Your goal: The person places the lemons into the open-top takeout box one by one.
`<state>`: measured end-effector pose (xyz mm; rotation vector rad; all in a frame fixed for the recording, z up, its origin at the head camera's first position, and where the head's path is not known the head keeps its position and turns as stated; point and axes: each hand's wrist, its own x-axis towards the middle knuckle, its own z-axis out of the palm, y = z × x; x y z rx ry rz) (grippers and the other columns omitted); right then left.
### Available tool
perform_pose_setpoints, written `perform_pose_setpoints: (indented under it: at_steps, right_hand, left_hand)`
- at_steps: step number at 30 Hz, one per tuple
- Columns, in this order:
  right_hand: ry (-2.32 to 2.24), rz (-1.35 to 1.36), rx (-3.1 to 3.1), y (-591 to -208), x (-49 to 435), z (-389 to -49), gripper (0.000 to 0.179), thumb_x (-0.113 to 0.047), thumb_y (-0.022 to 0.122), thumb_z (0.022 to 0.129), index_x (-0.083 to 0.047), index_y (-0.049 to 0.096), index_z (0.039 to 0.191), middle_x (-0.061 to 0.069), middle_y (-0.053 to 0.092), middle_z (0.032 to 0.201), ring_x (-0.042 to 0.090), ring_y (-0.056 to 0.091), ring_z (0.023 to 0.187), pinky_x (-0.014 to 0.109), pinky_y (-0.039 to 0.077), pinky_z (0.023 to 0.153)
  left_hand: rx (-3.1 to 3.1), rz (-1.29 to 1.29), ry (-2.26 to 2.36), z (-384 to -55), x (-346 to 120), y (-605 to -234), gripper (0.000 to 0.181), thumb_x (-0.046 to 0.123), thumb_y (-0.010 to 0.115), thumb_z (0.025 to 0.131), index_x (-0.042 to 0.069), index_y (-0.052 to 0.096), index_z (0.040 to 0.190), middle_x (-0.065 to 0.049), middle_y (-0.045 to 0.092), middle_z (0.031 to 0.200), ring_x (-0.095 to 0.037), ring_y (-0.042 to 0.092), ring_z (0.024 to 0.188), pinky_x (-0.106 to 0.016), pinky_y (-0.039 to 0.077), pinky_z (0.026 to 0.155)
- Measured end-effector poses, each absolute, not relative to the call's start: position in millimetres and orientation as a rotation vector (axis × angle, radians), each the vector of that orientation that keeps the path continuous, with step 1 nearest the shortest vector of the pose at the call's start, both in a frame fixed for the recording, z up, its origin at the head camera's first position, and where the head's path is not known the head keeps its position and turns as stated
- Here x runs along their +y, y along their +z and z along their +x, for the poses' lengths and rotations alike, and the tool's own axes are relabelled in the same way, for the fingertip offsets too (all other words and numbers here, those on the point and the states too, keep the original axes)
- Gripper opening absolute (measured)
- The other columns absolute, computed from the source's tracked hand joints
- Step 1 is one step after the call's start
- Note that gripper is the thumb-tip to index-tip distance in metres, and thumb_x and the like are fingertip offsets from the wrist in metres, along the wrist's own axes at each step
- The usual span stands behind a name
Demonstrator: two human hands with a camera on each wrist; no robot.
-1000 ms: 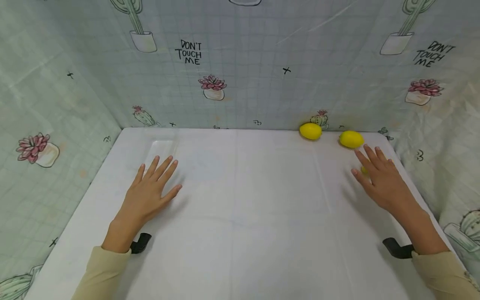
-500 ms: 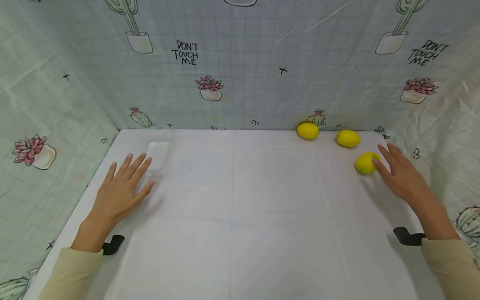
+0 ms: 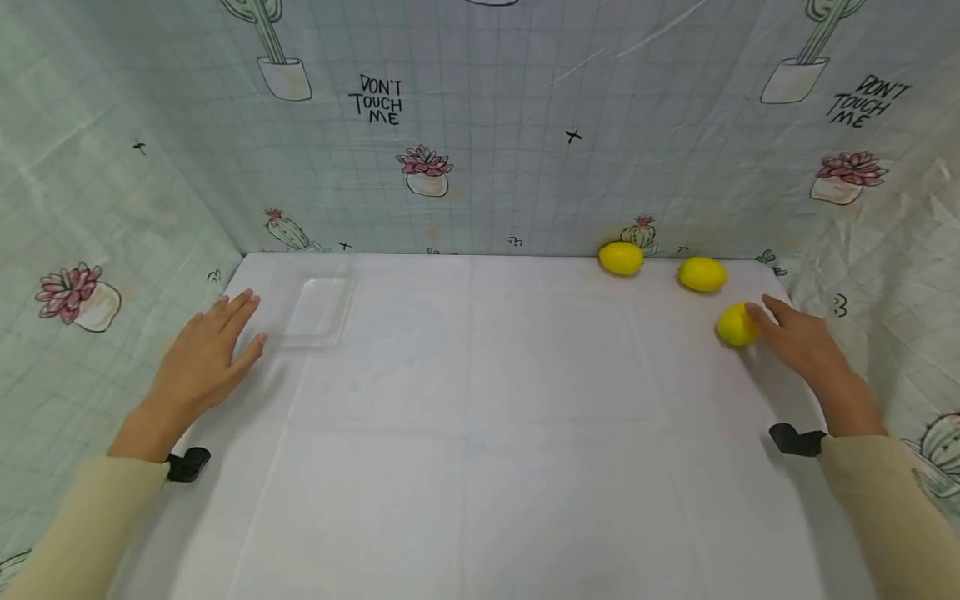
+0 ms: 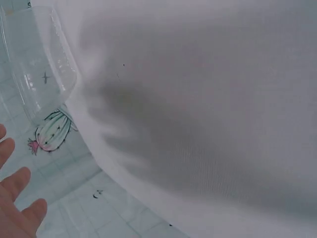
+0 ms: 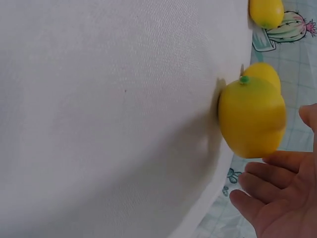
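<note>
Head view: patterned cloth (image 3: 495, 175) backs the white table (image 3: 480, 375) bearing lemons (image 3: 733, 326).

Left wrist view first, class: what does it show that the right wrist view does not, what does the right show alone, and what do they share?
Only the left wrist view shows the left hand and the clear plastic tray at the picture's upper left.

Only the right wrist view shows the right hand and three lemons: the nearest lemon, a second lemon partly hidden behind it and a third lemon at the top edge.

Both show the white tabletop and patterned cloth with a printed cactus.
</note>
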<state>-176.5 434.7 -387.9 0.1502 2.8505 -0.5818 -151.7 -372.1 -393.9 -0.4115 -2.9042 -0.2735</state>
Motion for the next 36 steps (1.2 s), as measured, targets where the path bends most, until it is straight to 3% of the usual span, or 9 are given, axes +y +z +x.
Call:
perform_pose_setpoints:
  at_steps: [9, 15, 17, 21, 24, 26, 29, 33, 36]
  right_hand:
    - [-0.559, 0.183, 2.822, -389, 433, -187, 0.092, -0.061, 0.026, 0.106, 0.021, 0.018, 0.149, 0.048, 0.026, 0.147, 0.066, 0.027, 0.131, 0.077, 0.028, 0.108]
    - [-0.595, 0.188, 2.827, -386, 432, -190, 0.094, -0.063, 0.036, 0.104, 0.018, 0.023, 0.150, 0.047, 0.033, 0.143, 0.059, 0.042, 0.121, 0.075, 0.035, 0.106]
    - [-0.621, 0.210, 2.805, -386, 432, -190, 0.097, -0.066, 0.040, 0.102, 0.014, 0.021, 0.153, 0.046, 0.032, 0.145, 0.057, 0.044, 0.120, 0.074, 0.036, 0.106]
    - [-0.671, 0.225, 2.765, -387, 433, -188, 0.103, -0.069, 0.047, 0.098, 0.013, 0.018, 0.154, 0.045, 0.031, 0.147, 0.057, 0.045, 0.121, 0.073, 0.039, 0.105]
    - [-0.672, 0.224, 2.741, -386, 432, -185, 0.108, -0.071, 0.050, 0.095, 0.015, 0.020, 0.153, 0.043, 0.036, 0.145, 0.056, 0.044, 0.121, 0.073, 0.042, 0.100]
    - [-0.676, 0.222, 2.722, -385, 432, -184, 0.109, -0.072, 0.051, 0.094, 0.016, 0.022, 0.152, 0.041, 0.038, 0.143, 0.055, 0.045, 0.120, 0.073, 0.044, 0.098]
    - [-0.669, 0.210, 2.713, -382, 431, -183, 0.111, -0.073, 0.053, 0.092, 0.015, 0.024, 0.152, 0.041, 0.038, 0.143, 0.055, 0.046, 0.120, 0.072, 0.045, 0.096]
    - [-0.620, 0.165, 2.739, -378, 427, -185, 0.108, -0.071, 0.058, 0.091, 0.014, 0.029, 0.150, 0.042, 0.038, 0.144, 0.054, 0.049, 0.119, 0.070, 0.048, 0.093]
    - [-0.558, 0.129, 2.775, -375, 423, -187, 0.106, -0.070, 0.061, 0.090, 0.014, 0.034, 0.148, 0.042, 0.040, 0.143, 0.056, 0.047, 0.120, 0.069, 0.048, 0.093]
  left_hand:
    - [-3.052, -0.231, -0.619, -170, -384, -392, 0.066, 0.040, 0.039, 0.110, 0.006, 0.019, 0.162, -0.028, 0.024, 0.163, -0.053, 0.025, 0.145, -0.072, 0.023, 0.116]
    - [-3.086, -0.075, -0.874, -180, -388, -392, 0.066, 0.042, 0.037, 0.111, 0.003, 0.021, 0.161, -0.033, 0.034, 0.156, -0.058, 0.042, 0.132, -0.074, 0.039, 0.103]
    - [-3.089, -0.053, -0.949, -183, -390, -394, 0.066, 0.041, 0.038, 0.111, 0.001, 0.023, 0.160, -0.032, 0.038, 0.154, -0.054, 0.050, 0.129, -0.069, 0.044, 0.103]
    - [-3.066, -0.010, -1.178, -187, -394, -397, 0.065, 0.039, 0.041, 0.111, -0.002, 0.027, 0.159, -0.033, 0.047, 0.148, -0.025, 0.071, 0.108, -0.033, 0.060, 0.093]
    - [-2.983, 0.007, -1.464, -190, -400, -399, 0.064, 0.036, 0.043, 0.110, -0.004, 0.028, 0.157, -0.020, 0.056, 0.142, -0.001, 0.069, 0.097, -0.015, 0.058, 0.084]
    - [-2.878, 0.000, -1.727, -192, -404, -401, 0.061, 0.030, 0.046, 0.110, -0.006, 0.029, 0.156, -0.006, 0.061, 0.137, 0.003, 0.067, 0.098, -0.019, 0.059, 0.087]
    - [-2.675, -0.009, -2.098, -194, -408, -403, 0.050, 0.021, 0.051, 0.108, -0.003, 0.041, 0.151, 0.009, 0.067, 0.126, -0.005, 0.069, 0.105, -0.027, 0.060, 0.092]
    - [-2.512, 0.020, -2.350, -197, -409, -405, 0.035, 0.017, 0.056, 0.106, 0.007, 0.059, 0.139, 0.004, 0.070, 0.125, -0.013, 0.069, 0.112, -0.033, 0.059, 0.095]
    - [-2.543, 0.058, -2.331, -201, -410, -405, 0.041, 0.021, 0.057, 0.106, 0.004, 0.055, 0.143, 0.004, 0.069, 0.128, -0.012, 0.067, 0.116, -0.032, 0.059, 0.097]
